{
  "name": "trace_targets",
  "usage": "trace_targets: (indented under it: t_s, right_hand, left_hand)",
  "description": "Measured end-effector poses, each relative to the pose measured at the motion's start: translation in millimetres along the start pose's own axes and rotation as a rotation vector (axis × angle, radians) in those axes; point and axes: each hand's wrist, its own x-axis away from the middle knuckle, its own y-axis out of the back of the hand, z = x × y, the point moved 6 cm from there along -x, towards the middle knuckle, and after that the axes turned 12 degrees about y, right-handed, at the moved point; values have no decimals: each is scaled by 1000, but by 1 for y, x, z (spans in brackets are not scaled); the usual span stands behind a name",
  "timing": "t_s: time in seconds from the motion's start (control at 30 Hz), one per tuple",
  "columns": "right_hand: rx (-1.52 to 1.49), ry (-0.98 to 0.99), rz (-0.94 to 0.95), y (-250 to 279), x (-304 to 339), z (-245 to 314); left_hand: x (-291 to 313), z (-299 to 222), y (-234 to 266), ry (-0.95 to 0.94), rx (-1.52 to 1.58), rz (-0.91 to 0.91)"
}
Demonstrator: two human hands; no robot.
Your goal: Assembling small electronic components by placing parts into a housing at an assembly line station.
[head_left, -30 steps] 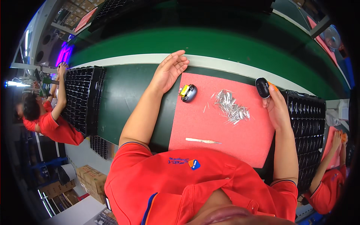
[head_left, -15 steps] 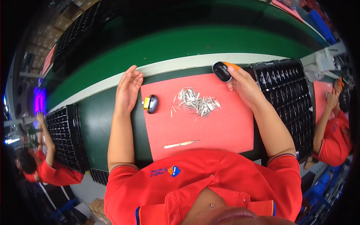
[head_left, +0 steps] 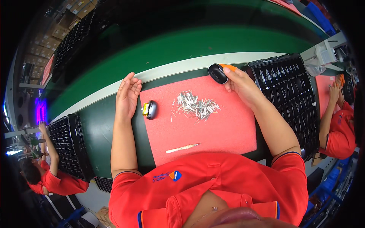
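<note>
On the pink foam mat (head_left: 213, 133) lies a loose pile of thin silvery-white strips (head_left: 197, 106). My right hand (head_left: 243, 86) is closed around a rounded, glossy black device (head_left: 218, 73) with an orange part (head_left: 229, 67) behind it, held above the mat's far right edge. My left hand (head_left: 128, 93) is raised by the mat's far left corner, fingers loosely curled and apart, holding nothing. Nearest to it, a dark grey domed part (head_left: 153, 109) with a yellow piece on its left side sits on the mat. A pale, pointed, slender tool (head_left: 182, 148) lies close to my body.
Black compartment trays (head_left: 287, 91) stand against the mat's right side, with more black trays (head_left: 62, 138) at left. A white rail (head_left: 182, 65) divides my table from the green conveyor belt (head_left: 182, 41). Co-workers in red shirts (head_left: 340, 131) sit on both sides.
My right hand has shifted slightly left with the black device. The left hand sits a little lower in the picture. The head view has moved slightly; things on the mat look undisturbed.
</note>
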Motion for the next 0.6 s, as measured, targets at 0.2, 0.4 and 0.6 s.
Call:
trace_targets:
  t_s: [0.2,0.4,0.6]
  right_hand:
    - [13,12,-12,5,1,2]
    - [15,35,-48,16,-4,3]
    - [-29,51,0,23,-8,10]
  left_hand:
    - [-6,0,-6,9,-10,9]
    - [-16,8,0,13,32,33]
    - [-16,8,-7,2,1,34]
